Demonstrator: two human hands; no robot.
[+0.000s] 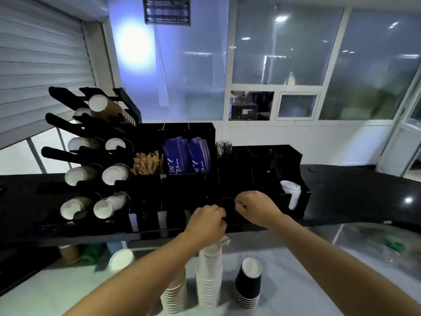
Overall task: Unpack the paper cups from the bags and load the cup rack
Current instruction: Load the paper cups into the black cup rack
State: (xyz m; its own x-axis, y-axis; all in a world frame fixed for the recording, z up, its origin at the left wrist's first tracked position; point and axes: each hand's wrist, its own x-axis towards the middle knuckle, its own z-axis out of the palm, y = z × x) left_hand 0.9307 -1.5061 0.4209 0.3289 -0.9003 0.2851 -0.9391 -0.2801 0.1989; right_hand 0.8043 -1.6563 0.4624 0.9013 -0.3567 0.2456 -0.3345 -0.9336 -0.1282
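Note:
A tall stack of white paper cups (209,274) stands on the pale counter, with a clear plastic bag (225,241) bunched at its top. My left hand (205,224) is curled right above the stack and grips the bag's top. My right hand (255,206) is a little to the right and higher, its fingers curled in a pinch on the same thin film, which is hard to see. The black cup rack (66,153) stands at the left, with stacks of cups lying in several of its slots.
A ribbed brown-and-white cup stack (174,297) and a dark blue cup stack (248,283) flank the white one. A single white cup (120,258) sits further left. The black organizer (189,179) holds blue sleeves, wooden stirrers and white lids (291,192). Crumpled bags (387,242) lie at right.

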